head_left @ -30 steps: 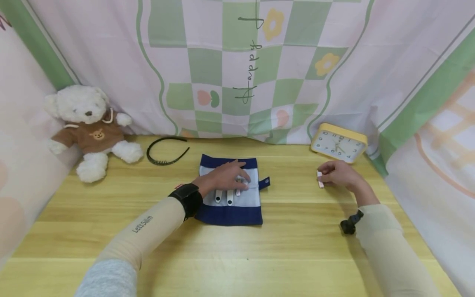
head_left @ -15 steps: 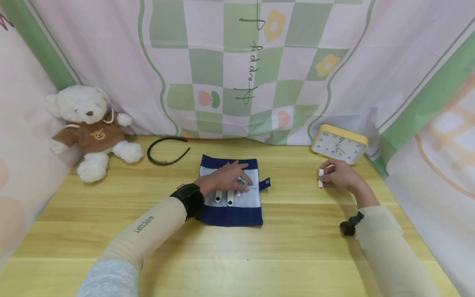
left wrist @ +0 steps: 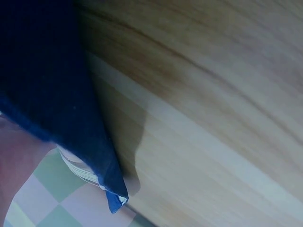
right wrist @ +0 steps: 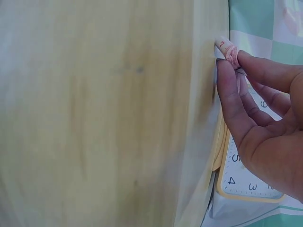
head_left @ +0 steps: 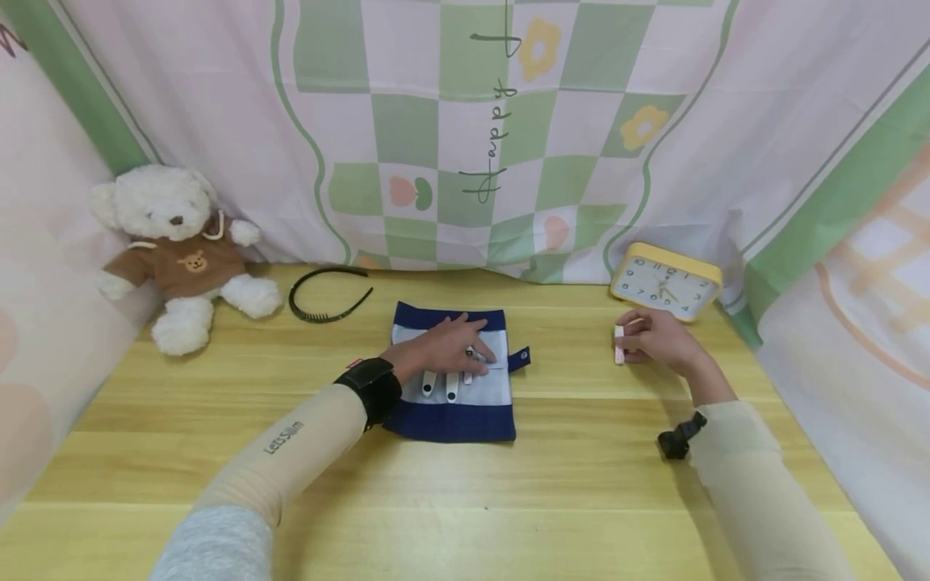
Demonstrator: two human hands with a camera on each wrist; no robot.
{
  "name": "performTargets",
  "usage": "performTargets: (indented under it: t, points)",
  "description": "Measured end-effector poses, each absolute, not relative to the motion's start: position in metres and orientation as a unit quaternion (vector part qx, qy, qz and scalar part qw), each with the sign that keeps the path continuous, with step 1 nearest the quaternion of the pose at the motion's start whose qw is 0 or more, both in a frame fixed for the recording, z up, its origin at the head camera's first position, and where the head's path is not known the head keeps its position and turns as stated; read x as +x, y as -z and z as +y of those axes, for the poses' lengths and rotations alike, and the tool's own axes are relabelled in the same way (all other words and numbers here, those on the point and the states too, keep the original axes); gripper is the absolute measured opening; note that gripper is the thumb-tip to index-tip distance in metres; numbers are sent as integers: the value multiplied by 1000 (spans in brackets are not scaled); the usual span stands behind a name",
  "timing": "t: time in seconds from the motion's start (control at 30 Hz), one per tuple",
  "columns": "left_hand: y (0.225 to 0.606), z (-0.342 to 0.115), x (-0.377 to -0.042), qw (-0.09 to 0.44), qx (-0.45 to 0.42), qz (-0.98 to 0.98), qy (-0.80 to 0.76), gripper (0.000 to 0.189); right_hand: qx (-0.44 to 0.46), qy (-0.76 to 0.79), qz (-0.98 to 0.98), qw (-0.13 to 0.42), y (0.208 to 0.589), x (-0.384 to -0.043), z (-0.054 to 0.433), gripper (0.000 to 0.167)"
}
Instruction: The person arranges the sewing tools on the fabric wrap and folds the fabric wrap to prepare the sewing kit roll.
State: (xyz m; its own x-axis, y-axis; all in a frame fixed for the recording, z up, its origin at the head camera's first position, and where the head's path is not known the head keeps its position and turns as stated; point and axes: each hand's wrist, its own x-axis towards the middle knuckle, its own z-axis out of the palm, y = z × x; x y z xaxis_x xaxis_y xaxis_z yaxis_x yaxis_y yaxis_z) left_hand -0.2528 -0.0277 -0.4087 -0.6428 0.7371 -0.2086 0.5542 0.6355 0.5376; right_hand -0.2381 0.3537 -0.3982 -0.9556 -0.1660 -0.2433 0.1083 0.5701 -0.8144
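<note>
A navy and pale grey cloth pouch [head_left: 450,423] lies unfolded on the wooden table, its snap tab [head_left: 519,358] pointing right. My left hand [head_left: 449,347] rests on the pouch with fingers spread, covering part of several slim white pieces [head_left: 453,389] held in it. The left wrist view shows mostly the pouch's navy edge [left wrist: 52,61]. Off to the right, my right hand [head_left: 659,337] pinches a small white-and-pink stick [head_left: 619,345] between thumb and fingers. Pink ridges and a red mark show on this stick [right wrist: 228,51] in the right wrist view; its lower end is hidden by the fingers.
A yellow clock [head_left: 665,278] leans at the back right, just behind the right hand. A black headband [head_left: 320,318] lies behind the pouch to the left. The white teddy bear [head_left: 178,270] sits at the far left. A checkered curtain [head_left: 472,137] closes off the back.
My right hand has shifted slightly left with the white-and-pink stick, which now stands more upright in the head view. The left hand has stayed on the pouch.
</note>
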Motion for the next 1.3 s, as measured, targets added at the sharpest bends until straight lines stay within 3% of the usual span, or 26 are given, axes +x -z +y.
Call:
performTargets:
  t: [1.3]
  points:
    - [406, -30, -254, 222, 355, 873, -248, 21, -62, 521, 841, 134, 392, -254, 286, 46]
